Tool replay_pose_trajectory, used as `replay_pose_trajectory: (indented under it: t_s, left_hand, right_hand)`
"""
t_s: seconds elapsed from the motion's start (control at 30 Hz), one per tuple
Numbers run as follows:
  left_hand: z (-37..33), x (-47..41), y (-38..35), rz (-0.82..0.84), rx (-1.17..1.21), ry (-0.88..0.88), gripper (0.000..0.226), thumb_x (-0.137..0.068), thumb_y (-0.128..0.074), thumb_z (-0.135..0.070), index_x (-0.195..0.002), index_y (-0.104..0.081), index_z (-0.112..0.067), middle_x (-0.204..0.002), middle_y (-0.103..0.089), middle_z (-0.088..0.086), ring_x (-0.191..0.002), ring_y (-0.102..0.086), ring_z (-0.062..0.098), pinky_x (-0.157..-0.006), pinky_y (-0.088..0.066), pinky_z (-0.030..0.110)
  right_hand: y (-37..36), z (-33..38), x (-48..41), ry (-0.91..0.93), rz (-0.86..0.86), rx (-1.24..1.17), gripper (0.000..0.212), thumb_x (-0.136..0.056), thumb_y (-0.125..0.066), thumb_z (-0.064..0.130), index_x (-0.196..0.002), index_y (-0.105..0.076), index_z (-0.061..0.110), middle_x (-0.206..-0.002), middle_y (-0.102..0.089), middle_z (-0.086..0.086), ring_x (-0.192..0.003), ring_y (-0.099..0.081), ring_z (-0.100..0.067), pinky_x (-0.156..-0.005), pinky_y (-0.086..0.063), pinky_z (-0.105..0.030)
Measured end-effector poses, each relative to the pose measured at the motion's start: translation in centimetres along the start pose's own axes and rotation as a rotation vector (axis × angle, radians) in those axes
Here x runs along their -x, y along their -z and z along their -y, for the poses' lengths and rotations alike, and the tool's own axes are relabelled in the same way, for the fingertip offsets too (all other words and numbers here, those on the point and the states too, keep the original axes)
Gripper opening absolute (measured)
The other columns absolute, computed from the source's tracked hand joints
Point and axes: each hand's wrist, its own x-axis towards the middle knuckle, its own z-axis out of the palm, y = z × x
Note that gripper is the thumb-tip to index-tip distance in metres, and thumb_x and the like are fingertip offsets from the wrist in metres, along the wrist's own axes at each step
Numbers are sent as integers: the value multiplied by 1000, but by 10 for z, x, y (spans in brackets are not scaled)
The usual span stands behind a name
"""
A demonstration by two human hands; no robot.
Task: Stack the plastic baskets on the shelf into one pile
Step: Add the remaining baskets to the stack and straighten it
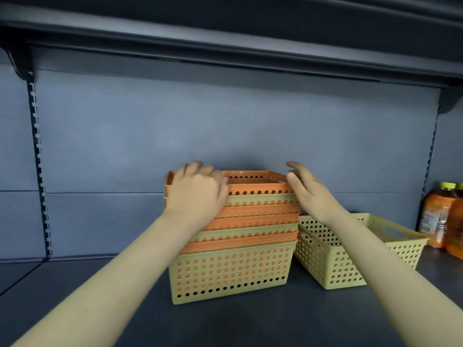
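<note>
Your pile [231, 236] sits mid-shelf [100, 309], nested orange and yellow baskets w/ a yellow one at the bottom and an orange basket [253, 182] on top. Your left hand [198, 194] is draped over the top basket's front-left corner, fingers curled over the rim, palm flat against the stack's side, so it's pressing/gripping rather than pinching. Your right hand [310, 191] is at the top-right corner, fingers loosely spread and open, thumb near the rim; can't tell if it's actually touching. Just right of the pile, almost touching it, there's a loose yellow basket [325, 261] w/ another yellow nested inside, partly behind your right forearm. Far right, orange bottles [441, 216] stand against the back panel.
</note>
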Motion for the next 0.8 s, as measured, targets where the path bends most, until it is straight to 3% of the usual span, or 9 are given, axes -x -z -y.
replay_pose_trajectory:
  t_s: [0.07,0.13,0.23,0.33,0.53,0.6,0.7,0.77,0.8]
  left_hand:
    - [-34,-8,-5,51,50,-45,49,-97,-29,-44,-117,-66,-20,-117,-70,2,-115,-59,27,-97,-40,40]
    - [-63,-14,-16,30,15,-78,45,-97,-33,-47,-121,-63,-23,-117,-70,-2,-109,-63,24,-94,-40,40]
    - [-88,-22,-28,-36,0,-27,35,-96,-42,-44,-105,-69,-24,-96,-75,-4,-85,-69,20,-83,-41,37]
    - [-105,-28,-31,-84,8,1,25,-92,-55,-38,-89,-74,-22,-78,-75,-1,-66,-70,24,-73,-45,35]
    - [-131,-35,-31,-115,9,-11,24,-92,-57,-39,-92,-76,-24,-73,-75,1,-64,-70,27,-58,-32,27]
    - [-137,-36,-32,-133,12,-12,24,-92,-58,-40,-92,-77,-24,-70,-74,1,-62,-69,28,-56,-30,26]
    - [-139,-36,-34,-120,16,-12,29,-94,-53,-44,-92,-75,-27,-68,-72,0,-63,-69,28,-54,-33,25]
    - [-138,-36,-34,-102,13,-7,33,-95,-49,-47,-91,-75,-27,-67,-71,-1,-63,-68,28,-53,-36,25]
    - [-138,-36,-33,-97,11,-5,34,-96,-48,-47,-91,-74,-26,-67,-71,-1,-64,-68,27,-53,-37,25]
  right_hand:
    - [17,-23,13,-84,22,-62,53,-98,-32,51,-145,-31,28,-142,-48,-4,-132,-42,-20,-101,-30,-29]
    - [39,-51,30,-198,102,-30,55,-97,-31,53,-143,-37,25,-144,-48,-4,-134,-41,-20,-99,-26,-24]
    - [73,-91,62,-296,303,86,83,-80,-22,79,-136,-51,25,-138,-57,2,-131,-46,-17,-103,-30,-27]
    - [95,-125,86,-320,444,269,92,-71,-20,86,-134,-54,29,-134,-61,0,-129,-50,-20,-106,-36,-36]
    - [111,-169,98,-252,406,382,109,-61,-27,95,-128,-62,17,-135,-61,-1,-129,-52,-18,-114,-30,-45]
    - [112,-182,95,-234,402,317,106,-54,-29,99,-114,-70,21,-119,-71,2,-115,-62,-15,-109,-38,-47]
    - [111,-197,93,-212,345,201,72,-59,-45,91,-77,-73,27,-75,-76,7,-72,-68,-1,-82,-52,-37]
    - [109,-198,94,-196,249,176,71,-61,-47,86,-69,-72,20,-64,-73,6,-56,-61,2,-68,-48,-31]
    - [108,-197,94,-178,190,193,72,-62,-46,85,-67,-70,18,-60,-71,7,-55,-59,0,-70,-46,-32]
